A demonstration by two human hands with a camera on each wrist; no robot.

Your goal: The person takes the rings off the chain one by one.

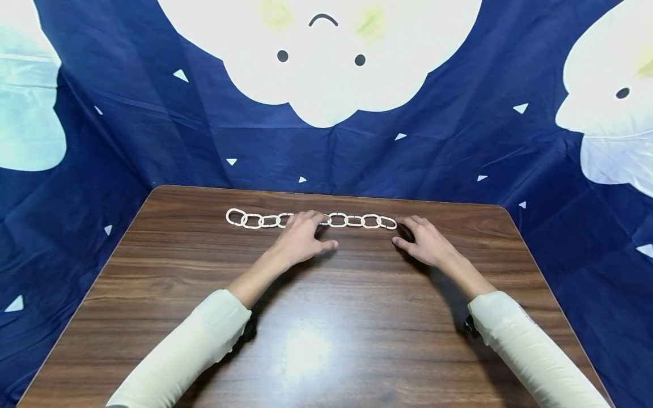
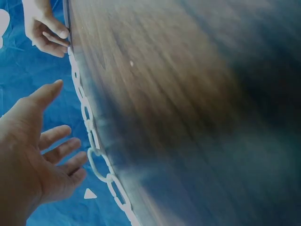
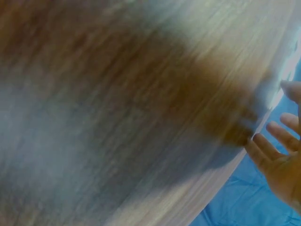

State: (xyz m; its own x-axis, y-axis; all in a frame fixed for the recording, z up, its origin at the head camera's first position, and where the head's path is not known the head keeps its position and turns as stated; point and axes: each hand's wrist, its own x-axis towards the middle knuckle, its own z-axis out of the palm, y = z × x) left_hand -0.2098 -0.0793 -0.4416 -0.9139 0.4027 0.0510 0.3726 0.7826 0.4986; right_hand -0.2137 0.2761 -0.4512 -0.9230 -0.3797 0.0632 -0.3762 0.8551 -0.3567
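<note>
A chain of several pale oval links (image 1: 261, 221) lies stretched from left to right along the far part of the table. My left hand (image 1: 302, 238) hovers over its middle and hides some links in the head view. The left wrist view shows that hand's (image 2: 35, 155) fingers spread beside the chain, with nothing gripped. At the chain's right end is my right hand (image 1: 425, 242), fingertips close to the last link. Its fingers are loosely bent and parted in the right wrist view, where the hand (image 3: 282, 169) holds nothing.
The brown wood-grain table (image 1: 316, 294) has rounded far corners and a bright light reflection near its front. Behind and beside it hangs a dark blue cloth (image 1: 204, 141) with white clouds and small triangles. Pale sleeves (image 1: 189, 340) cover both forearms.
</note>
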